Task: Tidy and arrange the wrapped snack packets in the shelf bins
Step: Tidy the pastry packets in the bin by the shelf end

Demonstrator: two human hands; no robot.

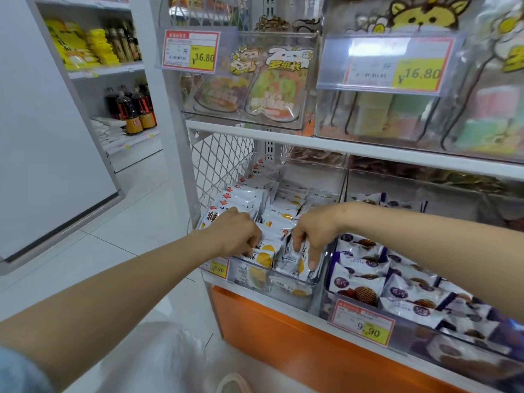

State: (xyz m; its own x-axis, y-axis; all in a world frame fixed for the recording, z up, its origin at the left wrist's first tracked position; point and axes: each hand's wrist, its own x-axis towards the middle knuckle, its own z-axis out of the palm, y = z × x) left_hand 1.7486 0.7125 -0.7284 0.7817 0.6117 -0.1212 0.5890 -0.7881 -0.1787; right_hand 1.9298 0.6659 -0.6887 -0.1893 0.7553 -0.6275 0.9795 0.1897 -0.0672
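A clear plastic bin (292, 285) on the lower shelf holds several white snack packets with yellow prints (280, 219). My left hand (235, 235) reaches into the bin's front left, fingers curled around packets there. My right hand (313, 232) is at the front right of the same bin and pinches a silvery white packet (295, 252) between thumb and fingers. More white packets with red logos (243, 198) stand stacked at the bin's back left. The fingertips of my left hand are hidden among the packets.
A neighbouring bin (368, 330) to the right holds white and purple packets (365, 282). Clear upper bins (255, 80) with cartoon snack bags hang above. Price tags (363, 326) read 9.90. An orange shelf base (283, 336) lies below, a white mesh side panel (218, 165) at left.
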